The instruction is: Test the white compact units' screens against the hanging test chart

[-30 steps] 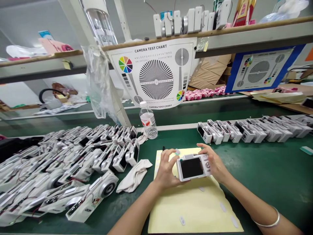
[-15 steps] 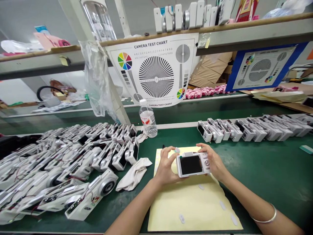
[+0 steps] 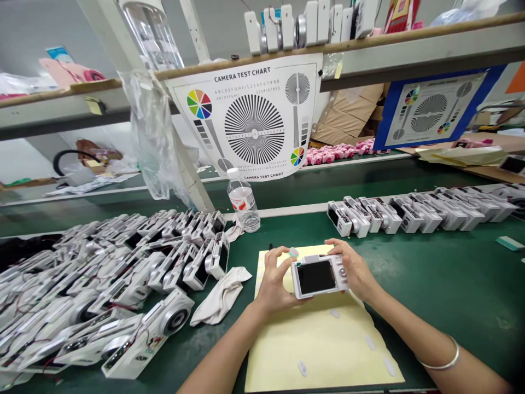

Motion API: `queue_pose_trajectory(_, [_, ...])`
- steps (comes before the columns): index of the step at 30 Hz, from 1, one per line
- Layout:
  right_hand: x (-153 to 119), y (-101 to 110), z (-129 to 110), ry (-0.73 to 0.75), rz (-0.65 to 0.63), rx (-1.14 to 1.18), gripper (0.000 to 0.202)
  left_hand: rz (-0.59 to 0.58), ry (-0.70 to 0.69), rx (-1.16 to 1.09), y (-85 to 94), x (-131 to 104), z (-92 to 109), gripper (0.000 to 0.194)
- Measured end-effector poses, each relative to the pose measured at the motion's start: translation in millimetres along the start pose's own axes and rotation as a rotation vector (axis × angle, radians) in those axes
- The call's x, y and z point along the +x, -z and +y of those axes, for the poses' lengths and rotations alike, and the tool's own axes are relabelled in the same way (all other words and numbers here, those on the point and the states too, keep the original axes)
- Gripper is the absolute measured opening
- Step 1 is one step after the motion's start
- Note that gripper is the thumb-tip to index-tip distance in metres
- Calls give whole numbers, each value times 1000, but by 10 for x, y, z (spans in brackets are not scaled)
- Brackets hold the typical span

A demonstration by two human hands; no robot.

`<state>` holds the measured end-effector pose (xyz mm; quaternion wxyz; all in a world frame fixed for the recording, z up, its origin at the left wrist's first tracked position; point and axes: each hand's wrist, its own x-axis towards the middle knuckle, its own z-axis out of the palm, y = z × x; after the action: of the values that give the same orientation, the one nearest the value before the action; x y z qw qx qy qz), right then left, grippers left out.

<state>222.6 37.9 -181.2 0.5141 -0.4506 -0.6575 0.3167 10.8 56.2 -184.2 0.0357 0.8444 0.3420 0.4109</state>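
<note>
One white camera (image 3: 316, 276), boxy, hard-shelled, dark rectangular screen facing the wearer: held above a yellow sheet (image 3: 324, 350). Left hand (image 3: 274, 287) gripping its left end, a small pale piece with a green edge (image 3: 292, 252) at the index fingertip; right hand (image 3: 356, 271) clasping the button end. The hands are apart, the camera between them.

Small white oval pieces (image 3: 302, 368), flat, scattered on the smooth sheet.

One clear plastic bottle (image 3: 243, 201), white cap, red-and-white label; clear liquid within, level hard to read. One translucent bag (image 3: 150, 131), thin and wrinkled, hanging from the shelf (image 3: 385, 54); contents indistinct.

One off-white cloth (image 3: 221, 297), soft, crumpled, beside massed camera bodies (image 3: 141, 347) with round lenses and thin wires exposed. A further row of cameras (image 3: 422, 212) at right, along the green bench (image 3: 447, 279). One paper test chart (image 3: 254, 128), curling, behind the bottle.
</note>
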Motion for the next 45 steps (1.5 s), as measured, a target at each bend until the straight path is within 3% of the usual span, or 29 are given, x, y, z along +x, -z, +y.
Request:
queue_pose_trajectory(9, [23, -3, -29, -95, 0, 158, 52, -58, 33, -24, -3, -4, 14, 67])
queue_pose_trajectory(13, [32, -13, -28, -250, -99, 352, 41, -62, 103, -31, -1, 16, -40, 66])
queue_pose_trajectory(18, [67, -19, 3, -398, -253, 597, 54, -67, 172, 56, -8, 14, -174, 56])
queue_pose_trajectory(24, [94, -56, 99, -498, -247, 696, 46, -99, 173, 119, -51, -8, -217, 57])
queue_pose_trajectory(37, [152, -4, 196, -515, -320, 750, 51, -41, 175, 238, -94, -5, -181, 53])
queue_pose_trajectory(40, [166, -18, 224, -502, -305, 739, 52, -72, 183, 281, -101, -40, -243, 52])
queue_pose_trajectory(43, [185, -38, 267, -476, -283, 728, 52, -140, 173, 337, -25, -1, -302, 61])
queue_pose_trajectory(45, [206, -43, 292, -443, -265, 710, 53, -114, 114, 364, 62, 117, -236, 71])
